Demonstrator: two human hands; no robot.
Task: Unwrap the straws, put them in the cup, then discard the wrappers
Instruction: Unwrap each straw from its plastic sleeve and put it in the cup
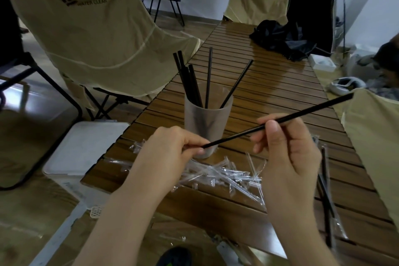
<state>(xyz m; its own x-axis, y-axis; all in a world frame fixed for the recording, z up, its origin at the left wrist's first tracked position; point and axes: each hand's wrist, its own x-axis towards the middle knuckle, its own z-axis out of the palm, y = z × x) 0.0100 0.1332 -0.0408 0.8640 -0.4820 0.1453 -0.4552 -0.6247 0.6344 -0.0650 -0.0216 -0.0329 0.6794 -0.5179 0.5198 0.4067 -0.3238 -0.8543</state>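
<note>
A long black straw [302, 113] slants across the view in front of the cup. My left hand [172, 149] pinches its lower left end and my right hand [285, 147] pinches it near the middle. Whether a clear wrapper still covers the straw's lower end I cannot tell. Behind my hands a frosted cup [208, 123] stands upright on the slatted wooden table [269, 84] with several black straws [195, 84] leaning in it. A heap of clear empty wrappers [226, 176] lies on the table under my hands. At the right, a few wrapped straws [326, 192] lie on the table.
A white lidded bin [86, 147] stands on the floor left of the table. Beige fabric chairs [90, 34] stand at the left, far end and right. A black cloth [282, 39] lies on the far right of the table. A shoe [176, 257] shows at the bottom.
</note>
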